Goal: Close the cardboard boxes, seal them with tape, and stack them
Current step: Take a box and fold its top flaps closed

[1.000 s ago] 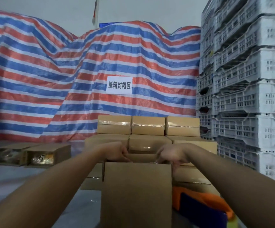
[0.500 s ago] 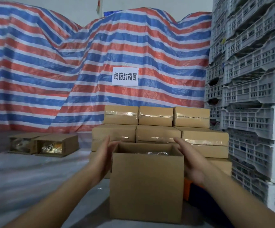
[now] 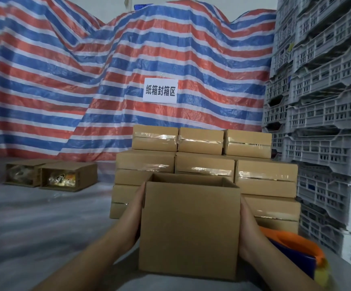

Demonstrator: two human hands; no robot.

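A brown cardboard box (image 3: 189, 227) stands upright in front of me with its top open; its inside is hidden. My left hand (image 3: 133, 217) lies flat against its left side. My right hand (image 3: 247, 225) lies flat against its right side, fingers straight. Behind the box rises a stack of sealed, taped boxes (image 3: 204, 162) in several tiers. An orange and blue tape dispenser (image 3: 296, 255) lies low at the right of the box, partly hidden by my right forearm.
Two open boxes (image 3: 50, 175) with packets inside lie on their sides at the far left on the plastic-covered floor (image 3: 34, 223). White plastic crates (image 3: 327, 122) tower along the right. A striped tarp (image 3: 86, 80) with a paper sign (image 3: 160, 90) fills the back.
My hands left the box's top edge, spread apart beside it, and now press against its two sides. The view has shifted, so the box sits lower in it.
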